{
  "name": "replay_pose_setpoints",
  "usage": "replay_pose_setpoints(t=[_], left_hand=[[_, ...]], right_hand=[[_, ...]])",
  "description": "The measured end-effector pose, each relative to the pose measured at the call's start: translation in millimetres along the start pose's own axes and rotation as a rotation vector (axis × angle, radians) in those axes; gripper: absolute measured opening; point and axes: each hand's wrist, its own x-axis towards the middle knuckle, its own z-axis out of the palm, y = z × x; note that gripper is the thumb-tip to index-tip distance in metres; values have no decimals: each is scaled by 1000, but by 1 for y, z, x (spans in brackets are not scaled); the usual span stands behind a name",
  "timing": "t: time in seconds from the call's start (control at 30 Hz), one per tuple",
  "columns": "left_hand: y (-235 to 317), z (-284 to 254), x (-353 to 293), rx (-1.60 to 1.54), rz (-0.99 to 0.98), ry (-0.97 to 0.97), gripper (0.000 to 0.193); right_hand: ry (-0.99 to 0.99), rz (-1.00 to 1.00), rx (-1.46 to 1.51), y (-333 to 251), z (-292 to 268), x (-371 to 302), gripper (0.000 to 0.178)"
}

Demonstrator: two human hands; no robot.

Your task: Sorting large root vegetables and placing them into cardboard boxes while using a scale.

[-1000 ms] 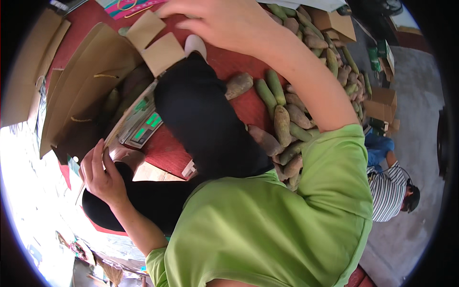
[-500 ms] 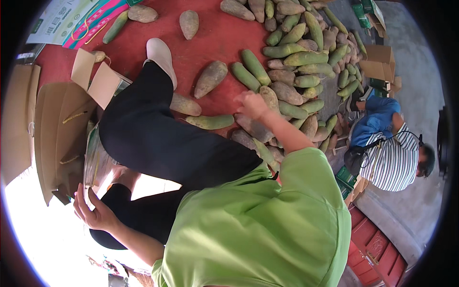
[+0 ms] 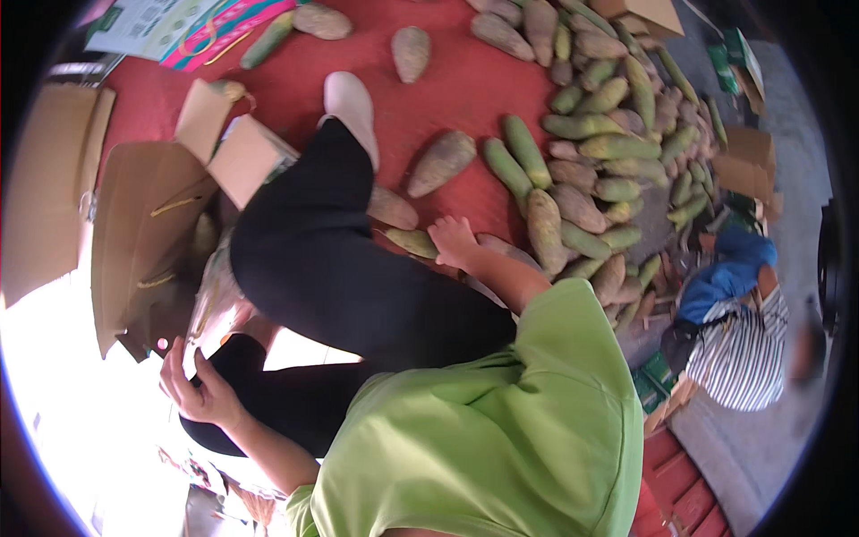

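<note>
I look down past my green shirt (image 3: 474, 421) and black trousers (image 3: 313, 259) at a red floor (image 3: 483, 94). Near the middle of the view, my right hand (image 3: 455, 242) reaches to the end of a green radish (image 3: 412, 242) lying beside my thigh; its fingers are curled, but I cannot tell whether they grip it. At eight o'clock, my left hand (image 3: 201, 389) has bent fingers and a thumb held apart, close under an open brown paper bag (image 3: 125, 242); I cannot tell if it pinches anything.

The bag stands at nine o'clock. At least one radish (image 3: 206, 237) already lies inside; the rest is too dark to count. The radish by my right hand is not in it. Far more remain out: a big heap (image 3: 626, 143) of green and brown ones at two o'clock, a brown one (image 3: 443, 164) alone at twelve, and another pair at eleven, beside a pink and blue bag (image 3: 228, 36). A co-worker (image 3: 738, 353) in a striped top is bent over at four o'clock.
</note>
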Motion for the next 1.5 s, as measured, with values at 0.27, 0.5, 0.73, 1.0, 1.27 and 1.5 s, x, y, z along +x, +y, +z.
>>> replay_pose_setpoints(t=[0.27, 0.5, 0.73, 1.0, 1.27, 1.5], left_hand=[[8, -6, 9, -80, 5, -23, 24], [11, -13, 13, -106, 25, 5, 30], [13, -17, 10, -117, 22, 4, 29], [15, -19, 10, -201, 23, -15, 30], [15, -17, 8, -180, 19, 11, 31], [17, -19, 9, -183, 15, 4, 30]], right_hand=[[-15, 89, -7, 6, 18, 7, 49], [-93, 117, 33, 41, -7, -13, 39], [152, 212, 293, 65, -100, -32, 61], [547, -46, 627, -9, -312, -38, 60], [623, -608, 149, -143, -441, -25, 66], [385, -765, -128, -256, -429, 17, 32]])
